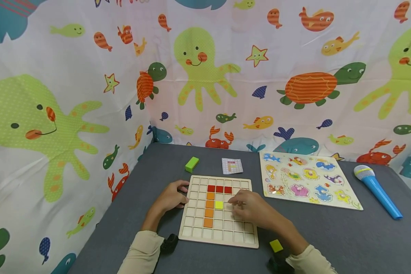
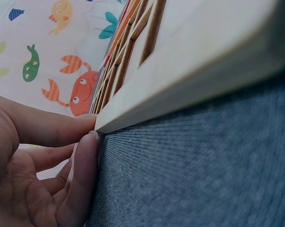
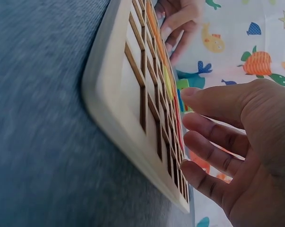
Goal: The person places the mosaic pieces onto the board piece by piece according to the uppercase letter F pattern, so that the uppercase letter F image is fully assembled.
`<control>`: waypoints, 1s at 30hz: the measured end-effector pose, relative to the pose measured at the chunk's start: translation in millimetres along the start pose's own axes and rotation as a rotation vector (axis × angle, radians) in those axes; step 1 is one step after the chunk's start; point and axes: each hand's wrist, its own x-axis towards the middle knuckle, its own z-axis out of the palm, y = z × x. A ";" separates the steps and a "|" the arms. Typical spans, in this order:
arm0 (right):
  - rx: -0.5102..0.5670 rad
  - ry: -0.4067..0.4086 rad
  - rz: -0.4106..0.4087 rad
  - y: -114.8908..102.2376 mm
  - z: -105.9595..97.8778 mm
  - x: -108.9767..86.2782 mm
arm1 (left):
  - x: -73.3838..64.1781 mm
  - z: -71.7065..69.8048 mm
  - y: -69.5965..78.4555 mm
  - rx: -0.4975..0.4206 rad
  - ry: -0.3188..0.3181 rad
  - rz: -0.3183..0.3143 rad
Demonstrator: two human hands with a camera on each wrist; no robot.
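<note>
A square wooden grid board (image 1: pixel 222 241) lies on the dark table. Red tiles (image 1: pixel 219 189) form a short row near its far side, orange tiles (image 1: pixel 209 213) run in a column below, and one yellow tile (image 1: pixel 219 205) sits beside that column. My left hand (image 1: pixel 171 196) holds the board's left edge, thumb and finger (image 2: pixel 88 165) meeting right at the rim. Over the right part of the board hovers my right hand (image 1: pixel 251 207), its fingers loosely bent and apart. Nothing shows between those fingers (image 3: pixel 213 142) in the right wrist view.
Behind the board are a green block (image 1: pixel 191 164) and a small pattern card (image 1: pixel 232 166). A sea-animal puzzle board (image 1: pixel 311 179) and a blue toy microphone (image 1: pixel 378 192) lie to the right. A yellow block (image 1: pixel 276 246) sits near my right forearm. Printed cloth walls enclose the table's back and left.
</note>
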 end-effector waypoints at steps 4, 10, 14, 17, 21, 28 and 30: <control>0.029 -0.010 0.029 3.8 -5.7 -11.1 | -0.2 0.2 -0.3 0.006 -0.001 0.004; 0.025 -0.008 0.056 9.9 -11.9 -25.9 | -0.7 -0.7 -0.7 0.003 0.005 -0.001; 0.011 -0.003 0.055 15.0 -15.6 -35.4 | -1.6 -1.3 0.3 -0.003 0.002 0.002; 0.000 -0.006 0.067 19.5 -17.9 -43.2 | -1.8 -1.2 0.8 -0.003 0.003 0.001; -0.001 -0.001 0.069 25.7 -21.7 -54.4 | -1.4 -0.5 0.8 0.003 0.006 0.001; 0.007 -0.020 0.091 34.6 -30.3 -70.6 | -0.2 0.9 0.4 0.009 0.005 -0.002; 0.017 -0.033 0.094 36.3 -32.8 -74.6 | 0.0 0.6 0.6 0.006 0.005 -0.003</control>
